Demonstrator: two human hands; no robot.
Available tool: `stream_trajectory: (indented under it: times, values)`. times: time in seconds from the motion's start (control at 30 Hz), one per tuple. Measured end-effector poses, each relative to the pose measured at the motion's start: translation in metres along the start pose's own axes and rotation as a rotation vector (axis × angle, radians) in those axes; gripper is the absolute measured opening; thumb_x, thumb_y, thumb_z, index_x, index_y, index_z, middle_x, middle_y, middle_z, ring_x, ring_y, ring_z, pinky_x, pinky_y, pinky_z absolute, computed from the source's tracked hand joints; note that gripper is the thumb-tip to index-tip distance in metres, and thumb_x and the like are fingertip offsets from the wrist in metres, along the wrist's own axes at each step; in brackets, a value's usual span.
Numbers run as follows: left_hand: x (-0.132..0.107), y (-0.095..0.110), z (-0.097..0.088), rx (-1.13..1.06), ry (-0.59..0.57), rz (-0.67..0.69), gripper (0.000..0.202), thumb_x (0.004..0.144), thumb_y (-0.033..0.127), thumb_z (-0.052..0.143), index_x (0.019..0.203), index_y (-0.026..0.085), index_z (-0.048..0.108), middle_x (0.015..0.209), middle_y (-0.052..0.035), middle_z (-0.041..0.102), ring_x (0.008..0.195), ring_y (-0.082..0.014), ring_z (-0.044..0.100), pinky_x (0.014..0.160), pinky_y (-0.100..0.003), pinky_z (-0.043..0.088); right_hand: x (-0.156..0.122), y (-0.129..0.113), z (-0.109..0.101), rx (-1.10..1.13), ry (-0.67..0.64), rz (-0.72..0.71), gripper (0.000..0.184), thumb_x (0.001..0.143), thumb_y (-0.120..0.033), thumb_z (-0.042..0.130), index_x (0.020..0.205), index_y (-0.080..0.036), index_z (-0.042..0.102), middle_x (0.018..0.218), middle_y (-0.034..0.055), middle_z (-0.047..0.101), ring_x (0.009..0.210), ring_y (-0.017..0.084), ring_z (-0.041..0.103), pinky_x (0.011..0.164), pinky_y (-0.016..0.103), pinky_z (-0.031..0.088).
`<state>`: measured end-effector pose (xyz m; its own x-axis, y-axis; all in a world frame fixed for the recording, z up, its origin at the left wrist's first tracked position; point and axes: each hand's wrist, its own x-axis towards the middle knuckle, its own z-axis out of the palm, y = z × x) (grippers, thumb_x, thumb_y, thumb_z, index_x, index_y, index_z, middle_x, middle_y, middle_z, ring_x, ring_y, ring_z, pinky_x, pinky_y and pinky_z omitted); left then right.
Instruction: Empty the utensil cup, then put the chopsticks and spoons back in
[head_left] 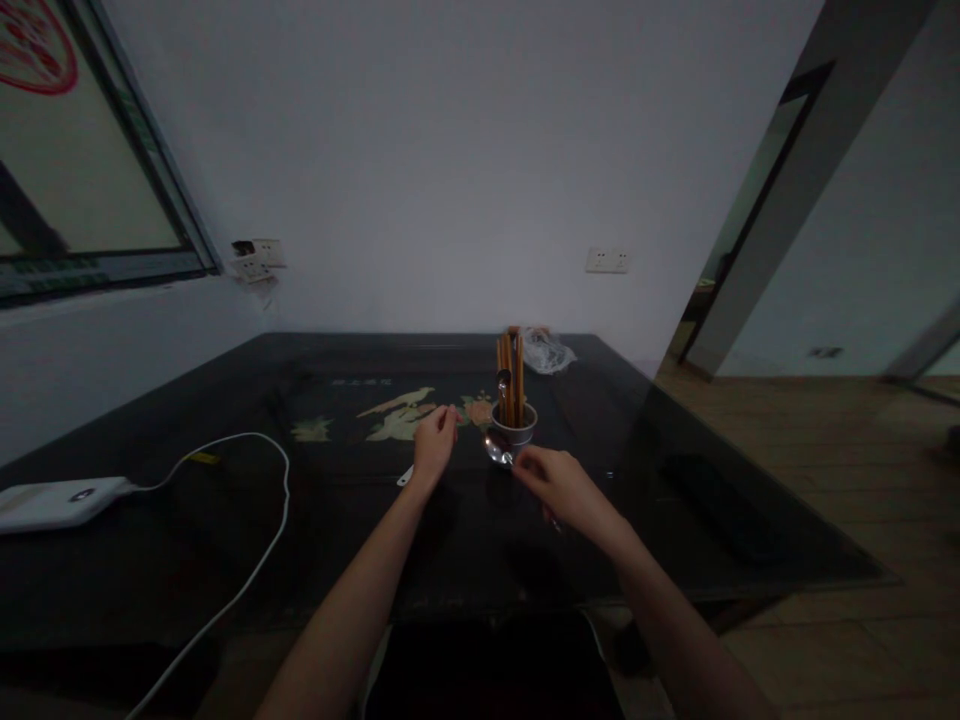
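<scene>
My right hand (559,488) pinches the handle of a metal spoon (498,450), whose bowl points toward a small white cup (514,425). The cup stands on the dark table (225,560) and holds several wooden chopsticks (511,375) and another spoon. My left hand (433,443) rests just left of the cup with fingers curled. A white object (405,477) pokes out from under it; I cannot make out what it is.
A white power bank (56,500) lies at the table's left with a white cable (255,490) looping across. A crumpled clear plastic bag (549,352) sits behind the cup. A painted bird-and-flower design (397,412) marks the tabletop. Wooden floor lies to the right.
</scene>
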<state>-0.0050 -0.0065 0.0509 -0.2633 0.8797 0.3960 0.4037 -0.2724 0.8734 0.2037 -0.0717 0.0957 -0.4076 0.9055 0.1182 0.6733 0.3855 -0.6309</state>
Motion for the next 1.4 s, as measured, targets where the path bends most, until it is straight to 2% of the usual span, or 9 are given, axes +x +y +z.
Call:
stream_trajectory:
  times: [0.13,0.23,0.33,0.5,0.6,0.83,1.1,1.23,1.4]
  values:
    - [-0.003,-0.004,0.006,0.022,-0.03,0.024,0.034,0.089,0.041,0.039,0.071,0.018,0.056,0.049,0.0045,0.043,0.049,-0.0108,0.044,0.051,-0.022,0.031,0.021,0.007,-0.025,0.44,0.24,-0.124,0.023,0.083,-0.041,0.054,0.09,-0.019,0.051,0.061,-0.0045,0.057,0.036,0.008,0.05,0.036,0.019,0.035]
    - [-0.006,-0.004,0.01,0.016,-0.053,0.031,0.032,0.089,0.04,0.039,0.073,0.018,0.056,0.05,0.0045,0.044,0.05,-0.0109,0.045,0.051,-0.022,0.032,0.052,0.008,-0.042,0.582,0.422,-0.179,0.03,0.076,-0.046,0.06,0.082,-0.018,0.051,0.057,-0.0041,0.055,0.039,0.008,0.051,0.038,0.019,0.038]
    - [-0.01,-0.003,0.014,0.032,-0.09,0.055,0.03,0.088,0.04,0.04,0.076,0.018,0.057,0.052,0.0044,0.046,0.051,-0.0112,0.046,0.052,-0.022,0.032,0.082,0.012,-0.049,0.693,0.511,-0.206,0.034,0.073,-0.049,0.061,0.081,-0.018,0.049,0.067,-0.0021,0.057,0.045,0.009,0.056,0.041,0.019,0.041]
    - [-0.016,-0.004,0.02,0.058,-0.141,0.072,0.03,0.088,0.04,0.04,0.078,0.018,0.057,0.053,0.0041,0.048,0.053,-0.0117,0.048,0.053,-0.022,0.032,0.109,0.029,-0.04,0.692,0.415,-0.154,0.04,0.068,-0.05,0.063,0.085,-0.019,0.043,0.065,-0.0049,0.055,0.048,0.012,0.061,0.043,0.02,0.045]
    - [-0.017,-0.006,0.023,0.083,-0.155,0.076,0.03,0.089,0.04,0.04,0.079,0.018,0.058,0.054,0.0041,0.048,0.053,-0.0116,0.048,0.053,-0.022,0.031,0.115,0.04,-0.033,0.64,0.389,-0.139,0.034,0.069,-0.045,0.06,0.083,-0.019,0.044,0.067,-0.0034,0.056,0.049,0.013,0.061,0.043,0.021,0.044]
    - [-0.016,-0.008,0.023,0.132,-0.15,0.072,0.032,0.089,0.041,0.038,0.078,0.019,0.059,0.053,0.0039,0.049,0.052,-0.0118,0.048,0.052,-0.022,0.03,0.122,0.06,-0.024,0.573,0.397,-0.176,0.024,0.066,-0.036,0.061,0.075,-0.017,0.05,0.069,0.0009,0.059,0.059,0.014,0.058,0.056,0.026,0.047]
    - [-0.016,-0.011,0.023,0.136,-0.155,0.072,0.031,0.088,0.04,0.039,0.078,0.019,0.059,0.053,0.0042,0.05,0.052,-0.012,0.049,0.052,-0.022,0.03,0.124,0.068,-0.021,0.366,0.431,-0.147,0.03,0.068,-0.044,0.059,0.063,-0.016,0.053,0.059,-0.0022,0.051,0.061,0.013,0.048,0.061,0.025,0.04]
    - [-0.016,-0.01,0.022,0.136,-0.155,0.068,0.031,0.088,0.04,0.039,0.077,0.019,0.059,0.053,0.0038,0.051,0.052,-0.0125,0.049,0.052,-0.022,0.031,0.124,0.073,-0.015,0.345,0.46,-0.104,0.028,0.066,-0.042,0.062,0.067,-0.014,0.059,0.067,0.0007,0.056,0.068,0.015,0.052,0.066,0.026,0.041]
    - [-0.016,-0.01,0.022,0.137,-0.152,0.068,0.031,0.088,0.041,0.039,0.076,0.019,0.058,0.053,0.0042,0.05,0.052,-0.0123,0.049,0.052,-0.022,0.03,0.122,0.078,-0.006,0.286,0.407,-0.044,0.025,0.065,-0.036,0.065,0.072,-0.012,0.064,0.079,0.0059,0.063,0.076,0.017,0.057,0.07,0.027,0.044]
